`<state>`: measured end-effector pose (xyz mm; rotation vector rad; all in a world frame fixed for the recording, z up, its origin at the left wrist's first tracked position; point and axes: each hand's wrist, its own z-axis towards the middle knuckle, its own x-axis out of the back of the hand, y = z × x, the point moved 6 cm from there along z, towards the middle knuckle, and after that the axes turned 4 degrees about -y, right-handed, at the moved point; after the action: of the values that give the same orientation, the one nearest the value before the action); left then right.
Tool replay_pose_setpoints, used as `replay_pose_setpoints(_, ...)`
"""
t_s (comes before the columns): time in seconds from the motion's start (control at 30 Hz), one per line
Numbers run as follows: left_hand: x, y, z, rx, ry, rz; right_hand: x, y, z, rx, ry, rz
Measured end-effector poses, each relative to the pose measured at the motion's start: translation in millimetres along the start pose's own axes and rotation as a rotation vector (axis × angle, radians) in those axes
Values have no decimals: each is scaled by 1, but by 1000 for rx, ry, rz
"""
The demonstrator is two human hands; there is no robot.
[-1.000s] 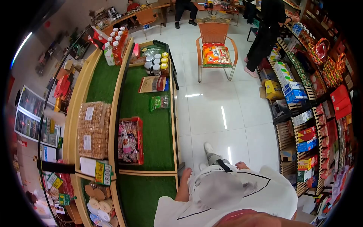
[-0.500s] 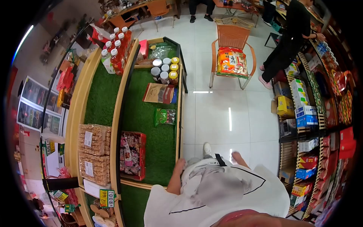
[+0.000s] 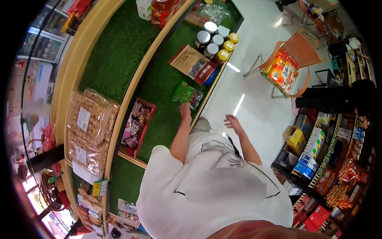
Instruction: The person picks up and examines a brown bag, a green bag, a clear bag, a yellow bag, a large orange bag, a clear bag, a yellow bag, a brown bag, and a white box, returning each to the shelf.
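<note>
My left hand (image 3: 185, 110) is at the lower edge of a green snack bag (image 3: 184, 93), which lies on the green turf shelf (image 3: 165, 115). It appears to touch the bag, but its fingers are too small to make out. Over the tiled floor, my right hand (image 3: 234, 122) is empty, with its fingers spread. Just beyond the green bag lies a brown pouch (image 3: 189, 59), and past that stand several jars (image 3: 212, 49) with white and yellow lids.
A red box of wrapped sweets (image 3: 137, 129) and clear snack packs (image 3: 85, 119) are on the left. An orange bag (image 3: 282, 71) rests on a chair (image 3: 300, 49). Stocked shelves (image 3: 308, 159) line the right, where a person in black (image 3: 334, 97) stands.
The view has turned and shifted toward the shelf. My left hand has moved forward from the shelf's edge to the green bag. My right hand has reached forward, its fingers now spread.
</note>
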<state>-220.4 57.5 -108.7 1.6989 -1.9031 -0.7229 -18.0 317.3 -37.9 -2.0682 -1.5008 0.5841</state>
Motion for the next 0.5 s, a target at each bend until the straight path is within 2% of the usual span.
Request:
replay_pose_setpoints(0.03, 6, -8, 6, 74, 72, -92, -16, -24, 17, 4, -54, -58)
replay_pose_setpoints(0.1, 3, -15, 8, 214, 92, -200, -46, -65, 65, 20, -82, -225)
replay_pose_setpoints(0.17, 3, -16, 8, 265, 64, -308, -79, -103, 112, 219, -141, -420)
replay_pose_setpoints(0.2, 7, -23, 8, 298, 70, -349, -99, -125, 125, 299, -158, -374)
replay_pose_setpoints(0.23, 9, -28, 15, 322, 73, -390, -115, -130, 150, 309, -221, -368)
replay_pose_setpoints(0.3, 15, -49, 43, 356, 64, -497, -140, -137, 186, 395, -204, -412)
replay_pose_setpoints(0.4, 8, -20, 40, 295, 38, -549, -152, -134, 216, 314, -186, -709)
replay_pose_setpoints(0.5, 1, -4, 37, 280, 21, -497, -151, -123, 229, 333, -151, -756)
